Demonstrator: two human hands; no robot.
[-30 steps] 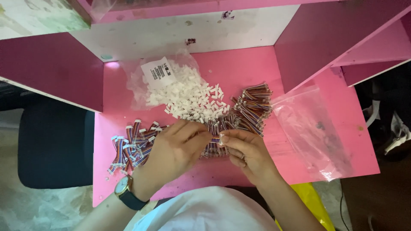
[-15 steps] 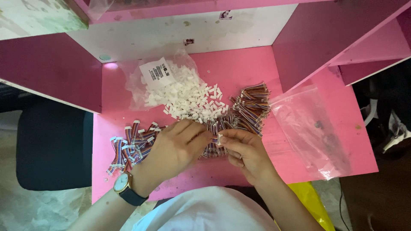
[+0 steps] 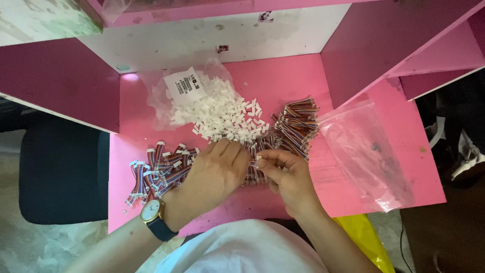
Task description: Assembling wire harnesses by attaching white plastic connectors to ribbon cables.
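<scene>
My left hand (image 3: 214, 172), with a wristwatch (image 3: 151, 212) on its wrist, has its fingers curled down over the near edge of a heap of small white plastic connectors (image 3: 222, 114). My right hand (image 3: 285, 172) pinches a short multicoloured wire lead with a white tip between thumb and fingers. The two hands meet fingertip to fingertip at the middle of the pink table (image 3: 283, 76). A loose bundle of multicoloured wire leads (image 3: 295, 124) lies just beyond my right hand. Leads fitted with white connectors (image 3: 159, 169) lie in a pile left of my left hand.
A clear bag with a white label (image 3: 184, 86) lies under the connector heap. An empty clear plastic bag (image 3: 366, 151) rests on the table's right side. Pink partition walls (image 3: 55, 81) stand left and right. A dark chair (image 3: 60, 177) sits at left, a yellow object (image 3: 361, 235) below right.
Both hands have stayed together at the middle of the table, with small finger movements only. The piles have not shifted.
</scene>
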